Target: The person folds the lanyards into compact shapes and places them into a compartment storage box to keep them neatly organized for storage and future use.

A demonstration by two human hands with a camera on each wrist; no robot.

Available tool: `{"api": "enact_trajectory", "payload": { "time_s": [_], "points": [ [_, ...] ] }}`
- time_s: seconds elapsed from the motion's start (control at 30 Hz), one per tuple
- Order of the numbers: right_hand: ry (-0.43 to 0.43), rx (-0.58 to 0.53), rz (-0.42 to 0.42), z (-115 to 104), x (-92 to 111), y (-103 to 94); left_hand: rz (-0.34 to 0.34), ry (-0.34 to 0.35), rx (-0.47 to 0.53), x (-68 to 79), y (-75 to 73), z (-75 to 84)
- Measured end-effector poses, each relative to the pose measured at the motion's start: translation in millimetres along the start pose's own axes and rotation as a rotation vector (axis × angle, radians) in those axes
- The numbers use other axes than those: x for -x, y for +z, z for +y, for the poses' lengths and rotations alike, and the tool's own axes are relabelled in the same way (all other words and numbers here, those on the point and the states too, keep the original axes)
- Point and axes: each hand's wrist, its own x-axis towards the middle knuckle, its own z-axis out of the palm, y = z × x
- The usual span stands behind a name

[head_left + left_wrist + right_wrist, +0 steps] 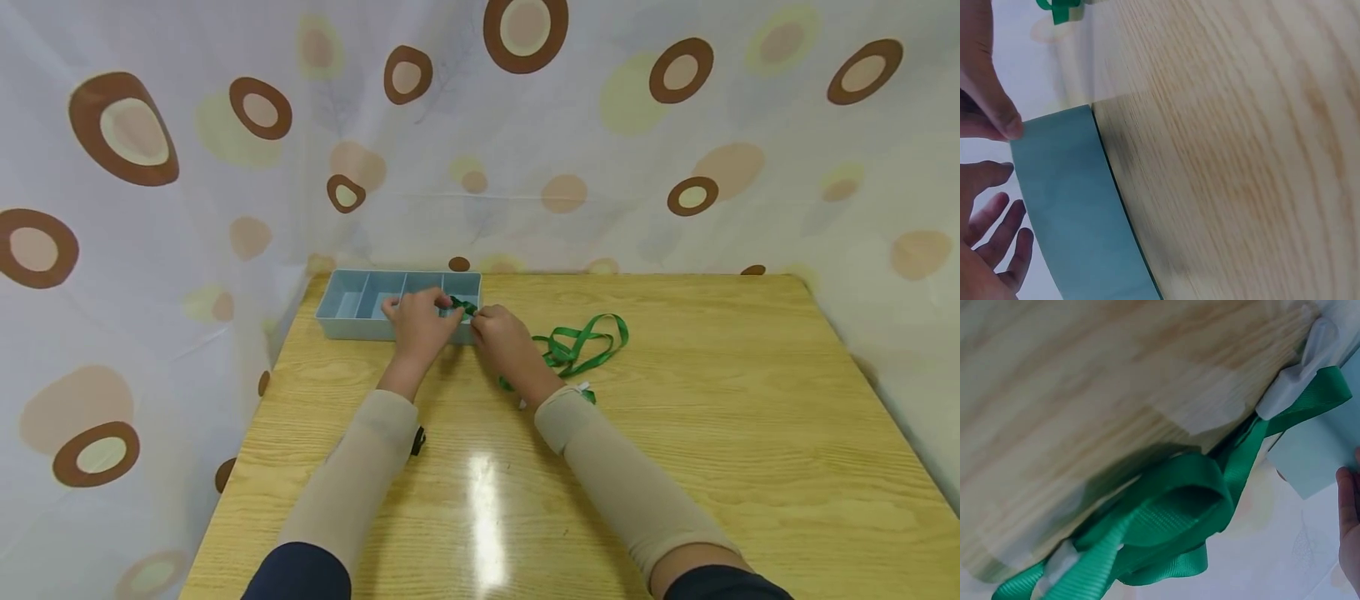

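Observation:
A light blue tray (356,327) divided into compartments stands at the back left of the table. A strip of dark green ribbon (463,306) shows over its rightmost compartment, between the two hands. My right hand (510,337) pinches the ribbon's right end at the tray's front right corner; in the left wrist view its thumb tip (1013,127) is right at the rim. My left hand (422,327) hovers over the tray's front side, fingers spread, the nearest fingertip beside the ribbon. The left wrist view shows those fingers (1004,234) apart beyond the tray wall.
A loosely looped green lanyard (588,335) lies on the table right of the tray, partly behind the right hand and wrist. White plastic clips (1297,375) are attached to it. A patterned curtain (600,217) hangs right behind the wooden table (712,417).

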Motion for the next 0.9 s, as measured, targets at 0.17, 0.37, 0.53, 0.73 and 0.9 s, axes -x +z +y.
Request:
{"api": "enact_trajectory", "payload": {
  "time_s": [0.17,0.37,0.53,0.73,0.9],
  "points": [
    [0.013,-0.031,-0.004,-1.1,-0.1,-1.4,-0.029,-0.008,0.06,8.2,-5.5,1.3],
    [0.035,-0.097,-0.075,0.8,1.4,-7.4,-0.053,-0.029,0.149,25.5,-13.1,6.3],
    [0.14,-0.261,-0.238,7.0,8.4,-18.1,-0.097,-0.044,0.261,41.8,-18.8,10.8],
    [0.225,-0.535,-0.241,18.5,22.5,-30.0,-0.142,-0.047,0.378,56.9,-27.7,15.8],
    [0.228,-0.542,-0.265,24.0,31.4,-53.4,-0.186,-0.023,0.449,66.1,-33.0,23.8]
  ]
}}
